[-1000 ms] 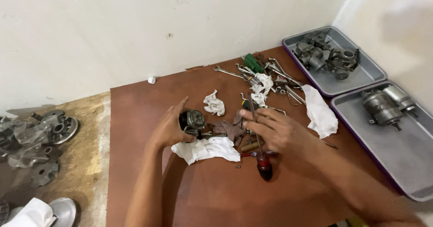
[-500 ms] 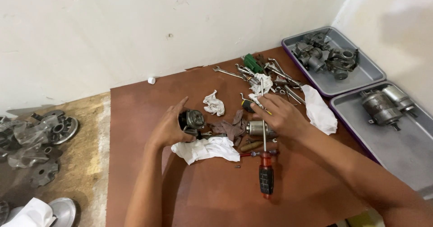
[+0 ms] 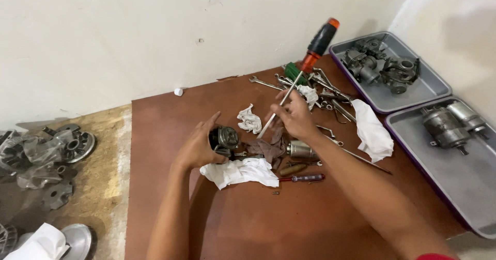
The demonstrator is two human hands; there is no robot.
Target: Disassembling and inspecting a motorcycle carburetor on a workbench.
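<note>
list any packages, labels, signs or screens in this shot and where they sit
None show: no package, label, sign or screen.
Nearest thing to packaging: clear plastic wrap around metal parts on the floor at far left, crumpled and see-through.
Two grey trays with purple rims at right, unmarked, hold metal parts.

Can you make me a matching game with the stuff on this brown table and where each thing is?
Things:
1. long screwdriver
2. small metal engine part
3. white rag
4. small red-handled screwdriver

Places:
A. lying flat on the table near the right forearm
B. held in the left hand
C. held in the right hand, handle pointing up
D. spread on the table under the left hand

Pairs: 1-C, 2-B, 3-D, 4-A
</note>
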